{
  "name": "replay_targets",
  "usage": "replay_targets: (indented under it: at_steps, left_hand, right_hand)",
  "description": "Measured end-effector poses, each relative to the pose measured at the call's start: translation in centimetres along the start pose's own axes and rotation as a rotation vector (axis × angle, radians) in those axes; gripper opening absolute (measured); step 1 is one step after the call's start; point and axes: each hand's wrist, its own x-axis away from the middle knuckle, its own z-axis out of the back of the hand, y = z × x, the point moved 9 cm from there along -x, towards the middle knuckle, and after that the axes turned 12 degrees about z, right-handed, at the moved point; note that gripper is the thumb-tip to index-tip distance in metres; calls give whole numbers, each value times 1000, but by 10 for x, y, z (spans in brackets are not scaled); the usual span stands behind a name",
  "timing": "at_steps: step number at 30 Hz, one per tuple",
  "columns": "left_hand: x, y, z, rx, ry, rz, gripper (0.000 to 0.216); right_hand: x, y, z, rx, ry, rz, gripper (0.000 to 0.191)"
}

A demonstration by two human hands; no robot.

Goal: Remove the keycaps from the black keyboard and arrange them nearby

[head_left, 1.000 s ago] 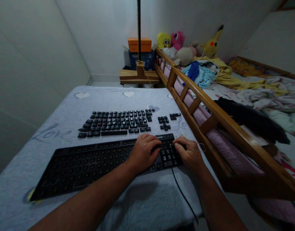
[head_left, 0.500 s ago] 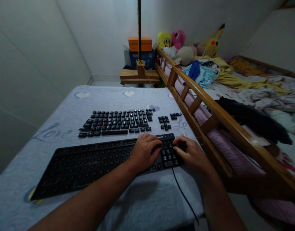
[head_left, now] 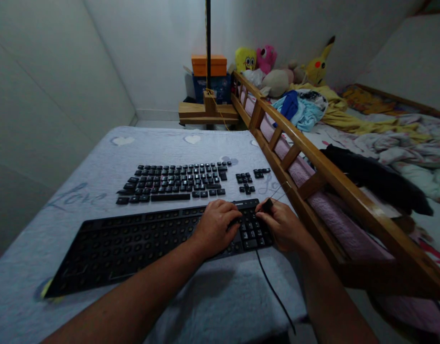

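A black keyboard (head_left: 134,243) lies at a slant on the cloth-covered table, most of its keys off and the bare sockets showing. Only the number pad block (head_left: 251,233) at its right end has keycaps. My left hand (head_left: 216,222) rests on the keyboard just left of that block, thumb and fingers apart, some fingertips hidden. My right hand (head_left: 282,222) is at the right end, fingers closed on a keycap puller with a black handle (head_left: 267,205); its thin wires point up and away to the right. Beyond the keyboard, removed keycaps (head_left: 173,181) lie in keyboard order.
Smaller keycap groups (head_left: 244,179) lie near the table's right side. A black cable (head_left: 275,289) runs from the keyboard to the front edge. The wooden bed rail (head_left: 298,138) borders the table on the right. A wooden stand (head_left: 209,112) and an orange box (head_left: 209,66) are behind.
My right hand has turned, so the puller's handle now shows above the fingers and its wires point up and away instead of right. My left hand stays about where it was.
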Motion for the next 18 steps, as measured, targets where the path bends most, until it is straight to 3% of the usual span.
replay_targets:
  at_steps: [13, 18]
  left_hand:
    - [0, 1, 0, -12, -1, -10, 19]
    - [0, -1, 3, 22, 18, 22, 21]
  right_hand:
    - [-16, 15, -6, -148, -115, -81, 13]
    - [-13, 7, -4, -184, -72, -55, 10]
